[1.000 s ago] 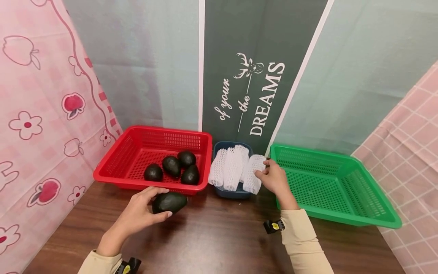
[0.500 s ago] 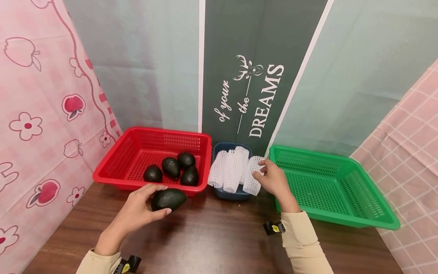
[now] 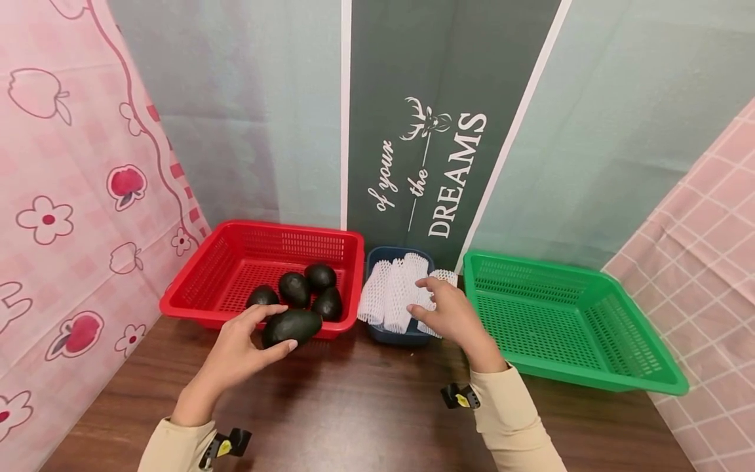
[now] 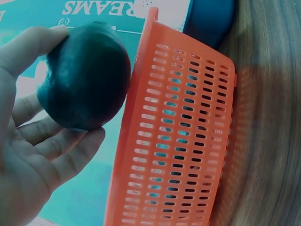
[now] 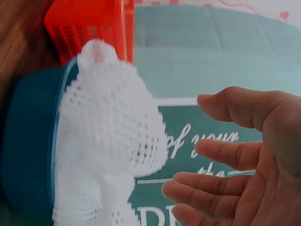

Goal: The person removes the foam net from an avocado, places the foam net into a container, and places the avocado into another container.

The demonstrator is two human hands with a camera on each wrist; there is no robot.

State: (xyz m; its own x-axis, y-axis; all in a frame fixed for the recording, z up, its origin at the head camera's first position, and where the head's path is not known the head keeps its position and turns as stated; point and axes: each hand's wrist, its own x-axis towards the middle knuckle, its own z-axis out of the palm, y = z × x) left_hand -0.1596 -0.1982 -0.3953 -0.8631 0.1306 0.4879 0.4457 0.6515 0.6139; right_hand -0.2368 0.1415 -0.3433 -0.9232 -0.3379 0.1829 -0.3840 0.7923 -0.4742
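Observation:
My left hand [image 3: 236,347] holds a dark green avocado [image 3: 293,328] between thumb and fingers, in front of the red basket's near rim. The left wrist view shows this avocado [image 4: 89,77] at the fingertips, beside the basket wall. My right hand [image 3: 453,320] is over the small blue bin [image 3: 398,337], thumb and fingers spread. White foam net sleeves [image 3: 399,295] fill that bin, some sticking out past its rim. In the right wrist view nothing lies between the thumb and fingers, and the sleeves [image 5: 103,127] are just beyond the fingertips.
Several avocados [image 3: 293,288] lie in the red basket [image 3: 194,314] at the left. A green basket [image 3: 537,328] stands at the right of the bin. All three containers are on a brown wooden table [image 3: 366,406], with printed cloths [image 3: 253,118] hanging behind and at the sides.
My right hand has moved left from the rightmost foam sleeve toward the middle ones, with fingers more spread. My left hand has risen slightly with the avocado.

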